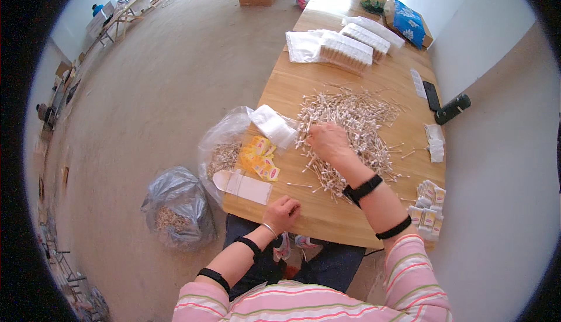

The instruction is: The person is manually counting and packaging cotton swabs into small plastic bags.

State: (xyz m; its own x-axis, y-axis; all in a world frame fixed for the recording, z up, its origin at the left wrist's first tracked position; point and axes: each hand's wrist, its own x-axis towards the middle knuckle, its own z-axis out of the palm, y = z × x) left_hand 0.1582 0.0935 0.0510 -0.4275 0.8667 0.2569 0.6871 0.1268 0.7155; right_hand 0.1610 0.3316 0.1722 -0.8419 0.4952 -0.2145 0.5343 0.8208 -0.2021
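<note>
A wide pile of loose white-tipped cotton swabs (pixel 365 117) is spread over the wooden table (pixel 280 94). My right hand (pixel 328 141) reaches into the pile's left side, its fingers bent together on some cotton swabs; the fingertips are partly hidden. Closer to me, my left hand (pixel 283 214) rests at the table's front edge with curled fingers, and what they may hold is hidden. Beyond it lie a white card (pixel 248 187) and yellow printed labels (pixel 258 157). A stack of clear plastic bags (pixel 273 126) sits between the labels and the pile.
Bagged swab bundles (pixel 347 50) lie farther up the table. Along the right edge are a phone (pixel 431 96), a dark bottle (pixel 453 109) and small filled packs (pixel 429 205). A clear bag of swabs (pixel 222 157) hangs at the left edge; a grey bag (pixel 178 205) stands on the floor.
</note>
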